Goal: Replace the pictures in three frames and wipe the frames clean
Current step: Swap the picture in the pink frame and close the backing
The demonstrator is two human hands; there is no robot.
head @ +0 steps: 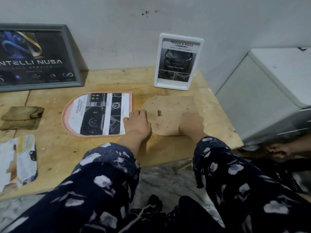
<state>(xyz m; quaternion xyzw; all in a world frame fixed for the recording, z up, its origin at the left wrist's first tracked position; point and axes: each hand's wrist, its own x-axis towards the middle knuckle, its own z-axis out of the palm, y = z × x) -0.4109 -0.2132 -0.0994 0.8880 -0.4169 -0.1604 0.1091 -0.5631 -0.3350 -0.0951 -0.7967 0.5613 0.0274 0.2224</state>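
A pink arch-shaped frame (66,115) lies flat on the wooden table (84,148) with a car-interior print (99,113) laid in it. To its right lies the frame's brown backing board (170,106), with a small metal hanger on it. My left hand (137,122) rests with its fingers on the board's left edge, next to the print's corner. My right hand (191,122) is blurred and lies on the board's right part. A white frame (178,61) with a car picture stands against the wall. A large grey frame (38,56) leans at the left.
A folded olive cloth (21,116) lies at the table's left. Torn old pictures (17,160) sit at the front left edge. A white cabinet (269,91) stands to the right of the table. Another person's hand (277,149) shows at the right edge.
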